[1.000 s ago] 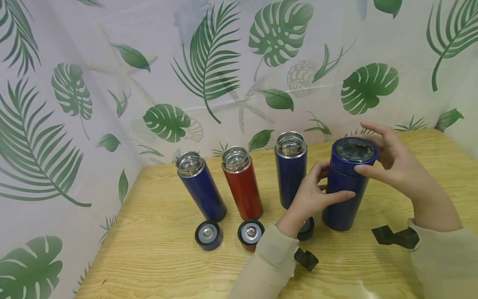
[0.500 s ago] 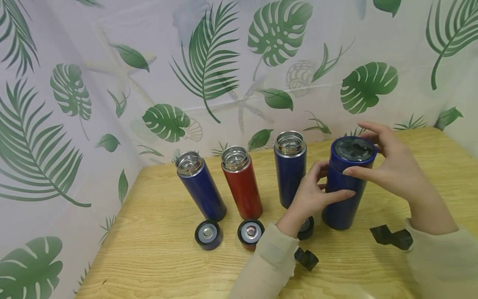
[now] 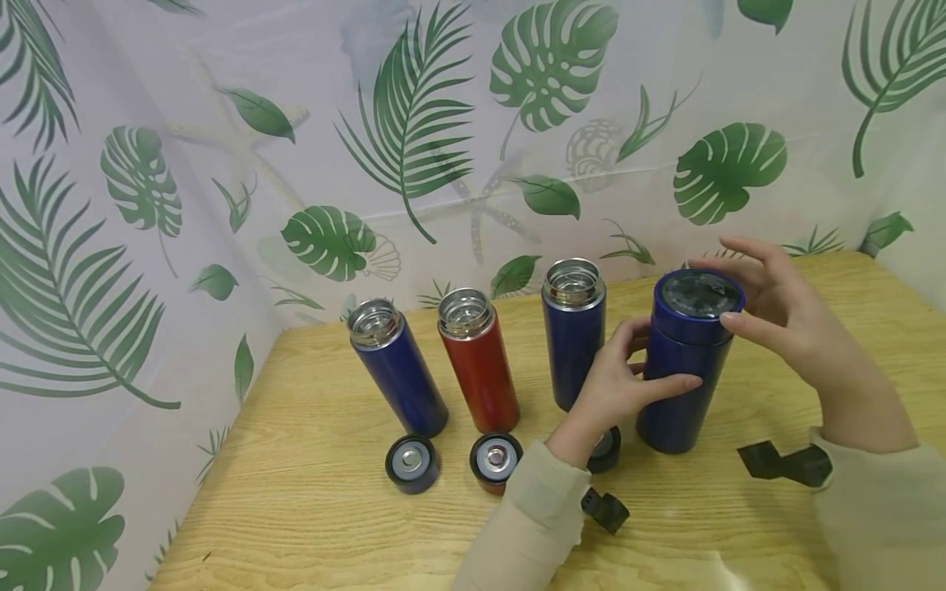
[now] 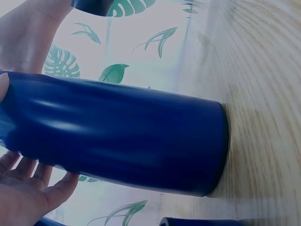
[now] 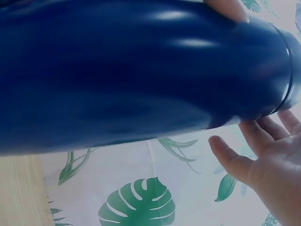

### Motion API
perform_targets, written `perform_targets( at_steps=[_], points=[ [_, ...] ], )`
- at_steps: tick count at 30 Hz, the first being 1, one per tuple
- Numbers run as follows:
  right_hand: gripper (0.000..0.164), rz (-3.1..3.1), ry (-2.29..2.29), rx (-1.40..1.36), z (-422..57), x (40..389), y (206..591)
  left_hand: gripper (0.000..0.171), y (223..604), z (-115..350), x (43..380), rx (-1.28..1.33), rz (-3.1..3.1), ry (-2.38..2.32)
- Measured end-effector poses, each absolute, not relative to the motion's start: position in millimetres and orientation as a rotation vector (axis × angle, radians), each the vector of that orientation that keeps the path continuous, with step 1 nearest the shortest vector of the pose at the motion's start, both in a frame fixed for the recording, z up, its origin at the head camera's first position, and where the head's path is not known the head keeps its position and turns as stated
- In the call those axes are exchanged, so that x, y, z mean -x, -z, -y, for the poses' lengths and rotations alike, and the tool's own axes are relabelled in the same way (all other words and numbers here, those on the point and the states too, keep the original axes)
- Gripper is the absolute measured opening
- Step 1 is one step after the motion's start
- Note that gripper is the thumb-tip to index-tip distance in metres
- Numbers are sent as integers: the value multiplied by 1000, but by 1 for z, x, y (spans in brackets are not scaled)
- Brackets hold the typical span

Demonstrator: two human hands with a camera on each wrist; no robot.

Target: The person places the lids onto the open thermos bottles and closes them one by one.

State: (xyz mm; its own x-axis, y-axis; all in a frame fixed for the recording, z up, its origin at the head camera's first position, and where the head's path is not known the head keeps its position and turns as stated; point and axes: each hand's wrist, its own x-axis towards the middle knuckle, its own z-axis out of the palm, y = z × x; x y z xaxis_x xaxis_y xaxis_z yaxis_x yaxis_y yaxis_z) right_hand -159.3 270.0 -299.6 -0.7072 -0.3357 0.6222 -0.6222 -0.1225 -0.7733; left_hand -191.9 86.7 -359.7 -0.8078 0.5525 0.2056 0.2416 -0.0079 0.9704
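Observation:
A blue thermos bottle (image 3: 676, 394) with a dark-topped lid (image 3: 700, 295) on it stands on the table at right. My left hand (image 3: 617, 382) holds its body, thumb across the front and fingers behind. My right hand (image 3: 783, 320) is at the lid, thumb at its front edge and fingers reaching behind it, partly hidden. In the left wrist view, the bottle (image 4: 141, 136) appears sideways, left-hand fingers (image 4: 28, 174) along it. In the right wrist view, right-hand fingers (image 5: 263, 136) are beside the lid end.
Three lidless bottles stand left: blue (image 3: 402, 377), red (image 3: 484, 373) and blue (image 3: 572, 345). Upturned lids lie before them: one blue (image 3: 412, 465), one red-sided (image 3: 497, 461), one partly hidden behind the left wrist (image 3: 606, 450). A leaf-print cloth (image 3: 443, 123) hangs behind the wooden table (image 3: 310, 525).
My right hand first swings its thumb left across the lid's front, then back right to the lid's edge. The reflection on the lid shifts. My left hand keeps its hold.

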Motion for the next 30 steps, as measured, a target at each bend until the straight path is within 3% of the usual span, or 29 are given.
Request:
perform_targets(
  at_steps=[13,24,30],
  points=[
    [64,1981,-1824,-1057,-273,159,300,56,357,-87,189,-844,-2018,-1926],
    [74,2262,-1391,-644,-264,150,292,56,356,-88,187,-824,-2061,-1915],
    [72,2322,-1362,-565,-263,150,293,55,356,-88,187,-831,-2048,-1917]
  ],
)
